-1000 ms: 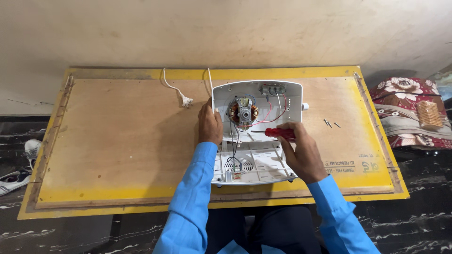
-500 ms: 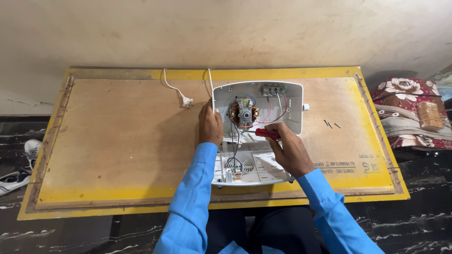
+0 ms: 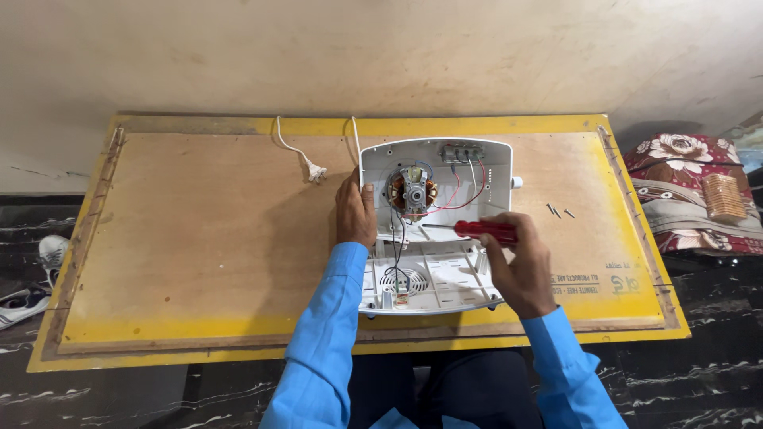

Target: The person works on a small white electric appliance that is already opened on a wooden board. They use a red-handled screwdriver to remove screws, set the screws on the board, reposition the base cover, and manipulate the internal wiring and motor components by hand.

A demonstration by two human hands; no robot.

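An opened white plastic appliance housing [image 3: 485, 171] lies on the wooden board, with a copper-wound motor [image 3: 412, 191] and red, blue and black wires inside. My left hand [image 3: 354, 210] rests flat against the housing's left edge, beside the motor. My right hand [image 3: 520, 266] grips a red-handled screwdriver [image 3: 485, 230] whose shaft points left toward the area below the motor. The lower white grille panel [image 3: 433, 282] lies open toward me.
The yellow-edged wooden board [image 3: 199, 230] sits against a plain wall. A white power cord with plug [image 3: 315, 171] trails at the back. Loose screws [image 3: 559, 211] lie right of the housing. A floral cushion [image 3: 691, 191] is at far right; shoes [image 3: 32, 278] at far left.
My right hand has shifted left and slightly up with the screwdriver, bringing its tip closer to the motor area. My left hand has stayed put.
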